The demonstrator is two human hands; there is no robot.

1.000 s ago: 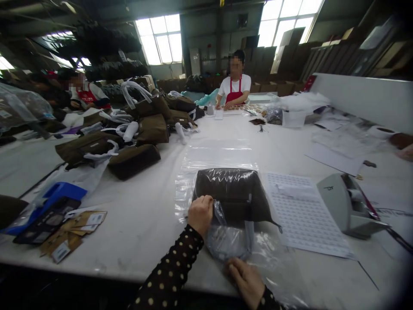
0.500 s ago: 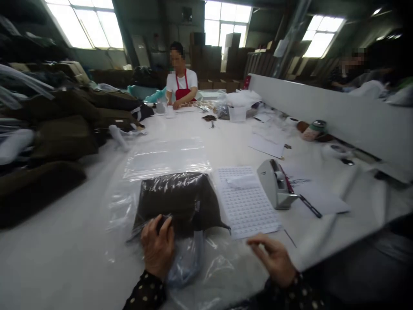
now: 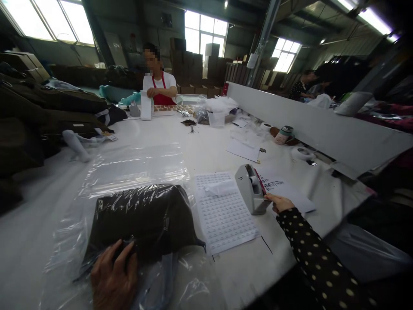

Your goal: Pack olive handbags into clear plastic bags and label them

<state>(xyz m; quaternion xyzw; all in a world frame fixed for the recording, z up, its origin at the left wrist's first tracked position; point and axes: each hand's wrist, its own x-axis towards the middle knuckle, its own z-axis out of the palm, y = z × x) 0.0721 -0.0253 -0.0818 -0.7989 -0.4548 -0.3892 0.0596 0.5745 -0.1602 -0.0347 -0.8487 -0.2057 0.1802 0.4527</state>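
A dark brown folded article (image 3: 142, 215) lies flat inside a clear plastic bag (image 3: 138, 161), whose long flap spreads away from me. At the bag's lower left edge, my left hand (image 3: 114, 273) presses down with bent fingers, closed on the plastic over the article. A grey tape dispenser (image 3: 248, 189) stands to the right. My right hand (image 3: 279, 202) reaches its near end, with thumb and fingers pinched together there. Whatever sits in that pinch is too small to make out. Between bag and dispenser lies a printed label sheet (image 3: 226, 215) with a blank strip across it.
Dark packed goods (image 3: 51, 107) pile up at the left. Behind the dispenser are a handwritten paper (image 3: 290, 189), a tape roll (image 3: 303, 153) and a lidded cup (image 3: 284, 134). A low white partition (image 3: 306, 116) borders the table's right side. Across the table a person (image 3: 158, 82) holds white strips.
My right hand has moved forward and right from above the table's near edge to the dispenser. My left hand stays on the bag. The view has swung right.
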